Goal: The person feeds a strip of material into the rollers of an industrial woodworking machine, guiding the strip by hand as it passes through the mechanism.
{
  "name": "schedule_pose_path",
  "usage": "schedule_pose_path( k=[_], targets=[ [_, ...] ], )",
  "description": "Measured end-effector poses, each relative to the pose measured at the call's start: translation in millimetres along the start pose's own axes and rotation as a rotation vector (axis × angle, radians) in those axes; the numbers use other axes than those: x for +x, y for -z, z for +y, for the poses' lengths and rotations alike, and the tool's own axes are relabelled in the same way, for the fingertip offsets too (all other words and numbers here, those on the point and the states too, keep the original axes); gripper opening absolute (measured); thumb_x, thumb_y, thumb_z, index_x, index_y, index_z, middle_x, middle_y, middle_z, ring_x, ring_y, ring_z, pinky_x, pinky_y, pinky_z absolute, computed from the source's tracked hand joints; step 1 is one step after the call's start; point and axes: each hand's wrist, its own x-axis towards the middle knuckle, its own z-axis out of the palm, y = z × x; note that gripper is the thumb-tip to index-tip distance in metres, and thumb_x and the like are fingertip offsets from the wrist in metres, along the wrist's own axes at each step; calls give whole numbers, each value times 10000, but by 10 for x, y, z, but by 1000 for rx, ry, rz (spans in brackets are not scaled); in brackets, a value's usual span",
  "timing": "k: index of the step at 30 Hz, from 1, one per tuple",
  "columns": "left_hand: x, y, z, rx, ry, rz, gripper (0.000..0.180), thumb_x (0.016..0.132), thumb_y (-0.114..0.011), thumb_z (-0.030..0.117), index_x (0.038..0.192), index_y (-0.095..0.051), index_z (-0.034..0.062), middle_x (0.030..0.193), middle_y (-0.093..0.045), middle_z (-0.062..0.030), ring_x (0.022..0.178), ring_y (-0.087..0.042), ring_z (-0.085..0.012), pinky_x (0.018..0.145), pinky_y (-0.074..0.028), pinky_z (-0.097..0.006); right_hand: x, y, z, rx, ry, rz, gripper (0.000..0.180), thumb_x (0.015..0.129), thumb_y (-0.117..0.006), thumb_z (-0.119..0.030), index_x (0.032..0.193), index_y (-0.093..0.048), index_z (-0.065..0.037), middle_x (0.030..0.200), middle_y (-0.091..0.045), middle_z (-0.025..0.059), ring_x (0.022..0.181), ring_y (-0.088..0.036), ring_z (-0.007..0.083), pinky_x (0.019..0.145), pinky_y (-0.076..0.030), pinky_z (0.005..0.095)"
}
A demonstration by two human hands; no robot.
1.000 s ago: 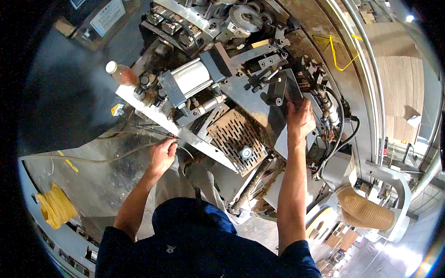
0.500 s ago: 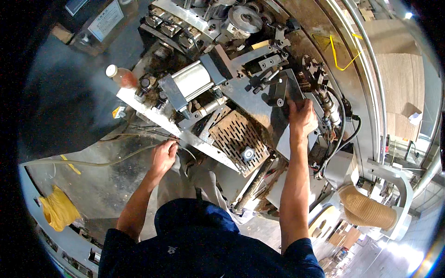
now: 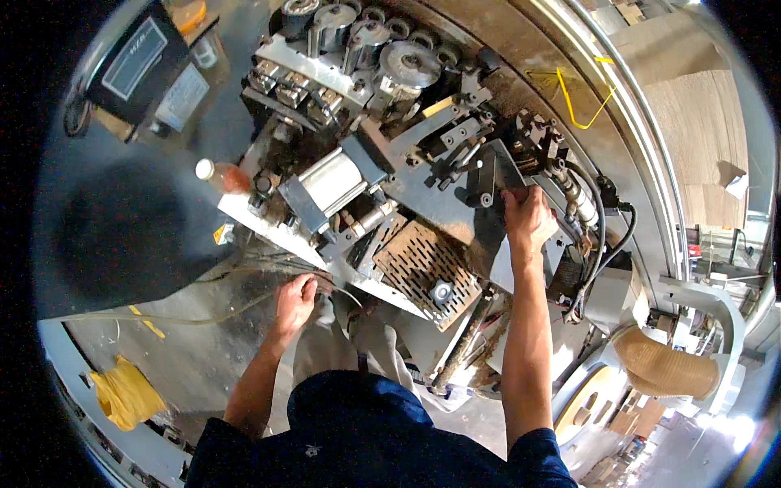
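My right hand is closed at the edge of a dark metal plate on the machine, its fingertips partly hidden. Beside those fingers a black block stands on the plate. Lower and to the left, my left hand is curled, thumb against fingers, just in front of the machine's white edge rail. Thin hoses pass close to it; whether it pinches something cannot be made out. Between the hands lie a slotted brown plate with a pale star knob and a silver air cylinder.
Metal rollers fill the machine's far side. A bottle with reddish contents stands at the rail's left end. Black cables loop right of my right hand. A tan ribbed duct and a yellow bag lie farther out.
The view has tilted, so the machine sits lower and more of its far rollers shows. My right hand stays on the plate; my left hand stays near the rail, still curled.
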Motion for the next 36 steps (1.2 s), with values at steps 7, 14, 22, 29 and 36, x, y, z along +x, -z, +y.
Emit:
schedule_pose_path(
  k=[7,14,22,29,36],
  targets=[
    [-31,352,120,169,-97,-145,256,952,-630,306,1081,-706,98,926,-725,-194,887,-687,-422,784,-529,-504,-95,90,53,143,84,5,343,821,-782,-236,1024,-555,-80,911,-689,169,782,-683,412,634,-541,502],
    [-53,167,-85,299,-150,-253,254,929,-662,256,1073,-722,55,850,-719,-201,783,-717,-373,704,-560,-445,-82,62,-29,101,13,25,379,777,-840,-325,910,-569,-96,814,-689,119,716,-682,375,598,-534,473],
    [99,-221,-135,324,-106,-548,245,908,-692,301,993,-723,74,834,-715,-176,749,-704,-365,659,-540,-478,-91,76,-15,122,51,59,331,781,-839,-322,934,-641,-106,803,-691,86,697,-659,333,633,-517,439],
    [184,-400,-46,480,-65,-785,274,885,-697,343,978,-729,88,772,-696,-172,715,-696,-383,636,-557,-505,-64,112,25,130,137,4,263,827,-811,-261,923,-635,-92,755,-627,60,676,-629,271,684,-473,400],
    [-10,-563,-318,504,-196,-638,264,895,-664,324,952,-670,67,812,-674,-201,677,-669,-395,581,-533,-516,-66,133,73,109,188,-25,219,817,-792,-198,907,-624,-90,759,-602,69,676,-616,269,658,-461,402]
  ],
)
